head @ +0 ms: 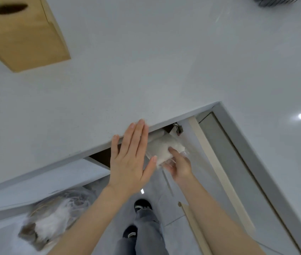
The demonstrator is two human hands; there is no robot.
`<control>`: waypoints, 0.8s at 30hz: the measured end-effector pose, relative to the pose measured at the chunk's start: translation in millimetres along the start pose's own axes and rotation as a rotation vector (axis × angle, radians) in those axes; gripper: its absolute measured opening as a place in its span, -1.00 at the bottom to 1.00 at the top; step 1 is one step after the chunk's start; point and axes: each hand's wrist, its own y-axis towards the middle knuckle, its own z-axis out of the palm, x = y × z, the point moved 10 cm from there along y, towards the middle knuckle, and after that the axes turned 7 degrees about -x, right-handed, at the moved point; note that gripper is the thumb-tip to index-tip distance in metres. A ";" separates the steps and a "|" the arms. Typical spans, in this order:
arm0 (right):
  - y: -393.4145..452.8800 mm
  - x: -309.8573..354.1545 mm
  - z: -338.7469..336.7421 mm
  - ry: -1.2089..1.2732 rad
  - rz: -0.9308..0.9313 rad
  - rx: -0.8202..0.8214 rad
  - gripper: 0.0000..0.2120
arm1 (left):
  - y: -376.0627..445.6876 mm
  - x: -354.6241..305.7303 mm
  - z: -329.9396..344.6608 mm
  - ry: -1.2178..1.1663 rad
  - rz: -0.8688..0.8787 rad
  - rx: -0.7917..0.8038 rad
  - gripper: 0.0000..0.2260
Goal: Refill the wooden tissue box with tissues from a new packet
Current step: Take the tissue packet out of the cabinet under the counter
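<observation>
Counter (146,70): wide, white, bare near the edge. Box (20,34) stands on it at far left, slot dark, no tissue showing; judged not yet refilled. Left hand (129,159) flat, fingers spread, at the counter edge, holding nothing. Right hand (180,166) below the edge, fingers closed around the packet (161,150), wrapper apparently intact. Remaining: open packet, load box.

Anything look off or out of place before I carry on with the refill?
Nothing stands out. The wooden tissue box sits closed on the counter, its slot empty. The right hand holds the tissue packet below the counter edge; the left hand is open.
</observation>
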 end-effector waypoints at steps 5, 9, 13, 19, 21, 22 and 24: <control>-71.0 31.1 -34.3 -0.083 -0.025 0.013 -0.74 | -3.0 -1.0 -7.3 -0.085 -0.001 0.277 -0.36; -118.3 62.2 -55.1 -0.173 -0.051 0.029 -0.77 | 1.9 -1.7 -17.8 -0.253 -0.025 0.427 -0.14; -164.2 105.8 -51.8 -0.340 -0.086 0.136 -0.81 | 6.2 4.2 -30.8 -0.534 -0.226 0.689 -0.36; -213.3 166.8 -18.8 -0.380 -0.088 0.342 -0.74 | 16.7 38.1 -70.2 -1.205 -0.756 0.763 -0.41; -225.2 185.1 -2.5 -0.345 -0.126 0.418 -0.79 | 27.4 47.2 -84.2 -1.336 -0.799 0.726 -0.51; -229.7 191.0 6.8 -0.342 -0.131 0.448 -0.76 | 33.8 52.5 -90.5 -1.357 -0.790 0.696 -0.53; -231.0 201.9 25.0 -0.335 -0.139 0.464 -0.74 | 48.1 62.5 -101.3 -1.376 -0.763 0.643 -0.50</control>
